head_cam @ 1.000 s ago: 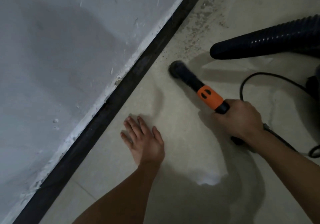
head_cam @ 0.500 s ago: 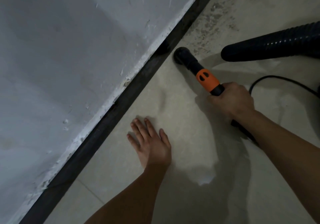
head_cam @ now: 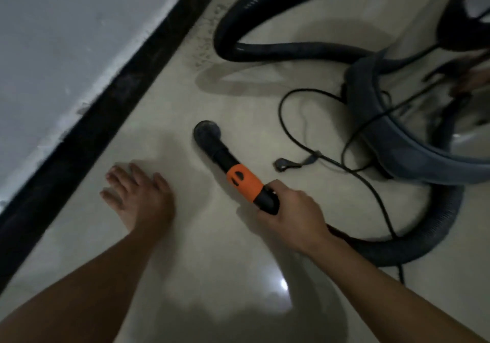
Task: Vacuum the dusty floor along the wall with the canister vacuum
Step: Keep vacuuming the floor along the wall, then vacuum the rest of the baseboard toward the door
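Observation:
My right hand (head_cam: 289, 215) grips the black vacuum wand just behind its orange collar (head_cam: 244, 182). The round black nozzle (head_cam: 207, 132) points down at the pale floor, a little way off the dark baseboard (head_cam: 87, 128). My left hand (head_cam: 140, 194) rests flat on the floor beside the baseboard, fingers spread. A patch of grey dust (head_cam: 206, 48) lies on the floor along the wall, farther ahead of the nozzle. The ribbed black hose (head_cam: 265, 51) loops from behind my right hand round to the canister vacuum (head_cam: 413, 141) at the right.
A thin black power cord (head_cam: 297, 141) curls over the floor between nozzle and canister, with a small strap end (head_cam: 283, 163) lying loose. The grey wall (head_cam: 66, 37) fills the upper left. Open tile lies in front of me, with a bright glare spot (head_cam: 283, 285).
The nozzle has pulled back from the baseboard towards the middle of the floor. The view has swung right, bringing the hose loop and canister into sight. My left hand stays flat on the floor.

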A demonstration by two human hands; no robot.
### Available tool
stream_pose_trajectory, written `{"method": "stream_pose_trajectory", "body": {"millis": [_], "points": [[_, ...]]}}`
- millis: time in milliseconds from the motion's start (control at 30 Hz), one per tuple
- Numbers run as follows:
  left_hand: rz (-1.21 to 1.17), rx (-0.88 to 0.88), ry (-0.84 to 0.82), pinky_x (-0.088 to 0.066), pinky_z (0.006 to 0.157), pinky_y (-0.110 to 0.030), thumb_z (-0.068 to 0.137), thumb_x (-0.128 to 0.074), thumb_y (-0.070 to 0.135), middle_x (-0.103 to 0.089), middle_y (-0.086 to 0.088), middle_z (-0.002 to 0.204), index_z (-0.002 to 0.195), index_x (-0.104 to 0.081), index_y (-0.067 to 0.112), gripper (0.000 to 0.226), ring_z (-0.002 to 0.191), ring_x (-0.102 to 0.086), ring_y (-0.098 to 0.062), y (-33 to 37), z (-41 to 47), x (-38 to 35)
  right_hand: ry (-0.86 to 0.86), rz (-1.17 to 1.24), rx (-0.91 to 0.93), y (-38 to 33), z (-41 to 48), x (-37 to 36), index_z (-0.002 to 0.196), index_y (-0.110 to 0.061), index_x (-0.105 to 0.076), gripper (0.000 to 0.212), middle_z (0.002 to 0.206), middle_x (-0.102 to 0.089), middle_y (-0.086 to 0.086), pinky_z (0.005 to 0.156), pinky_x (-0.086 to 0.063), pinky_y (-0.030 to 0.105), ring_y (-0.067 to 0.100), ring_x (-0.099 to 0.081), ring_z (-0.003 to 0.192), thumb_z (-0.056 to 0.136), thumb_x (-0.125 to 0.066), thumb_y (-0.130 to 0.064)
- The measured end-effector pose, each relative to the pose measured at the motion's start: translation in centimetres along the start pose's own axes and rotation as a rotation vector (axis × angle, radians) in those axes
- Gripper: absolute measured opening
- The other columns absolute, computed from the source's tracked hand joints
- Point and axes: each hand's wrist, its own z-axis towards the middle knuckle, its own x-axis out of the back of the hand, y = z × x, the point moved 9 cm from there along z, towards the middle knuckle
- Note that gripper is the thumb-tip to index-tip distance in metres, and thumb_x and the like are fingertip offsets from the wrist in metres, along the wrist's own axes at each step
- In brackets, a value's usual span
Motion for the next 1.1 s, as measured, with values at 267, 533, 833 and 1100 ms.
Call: {"method": "stream_pose_trajectory", "body": {"millis": [267,533,833,1100], "points": [[-0.479,0.178,-0.362,-0.033,0.103,-0.048,0.097,-0.023,0.062,-0.048,-0.029,0.135,0.135,-0.047,-0.001,0.078,0.121,-0.048,-0.041,1.5,-3.5,4.1,-0.104,0.027,0.051,1.1,-6.6,1.5,0.119,-0.025,-0.054,0.038,0.103,-0.069,0.004,0.069,-0.044,0.033,0.029,-0.064,0.092,0.084,-0.063,-0.038],[-1.311,0.829,-0.799,-0.050,0.071,-0.041,0.092,-0.060,0.014,-0.056,-0.015,0.086,0.112,-0.047,0.009,0.024,0.075,-0.059,-0.029,13.7,-22.6,10.7,-0.298,0.197,0.013,-2.2,-16.0,9.9,0.125,-0.023,-0.055,0.041,0.111,-0.066,0.004,0.082,-0.050,0.036,0.025,-0.062,0.099,0.087,-0.065,-0.035],[-1.093,0.807,-0.444,-0.050,0.040,-0.029,0.083,-0.061,-0.002,-0.054,-0.016,0.064,0.075,-0.047,0.004,0.018,0.034,-0.053,-0.020,22.2,-22.6,28.2,0.711,0.083,0.103,-2.1,-17.9,50.8,0.106,-0.011,-0.070,0.023,0.107,-0.065,0.005,0.084,-0.047,0.035,0.026,-0.059,0.102,0.086,-0.063,-0.021],[-1.054,0.695,-0.503,-0.048,0.044,-0.029,0.082,-0.063,-0.002,-0.054,-0.015,0.057,0.077,-0.051,0.002,0.014,0.037,-0.052,-0.023,35.8,-22.7,36.8,0.613,-0.307,-0.172,1.6,-9.8,62.2,0.152,-0.012,-0.030,0.073,0.160,-0.015,0.019,0.118,-0.007,0.054,0.035,-0.006,0.149,0.092,-0.050,-0.049]]}}
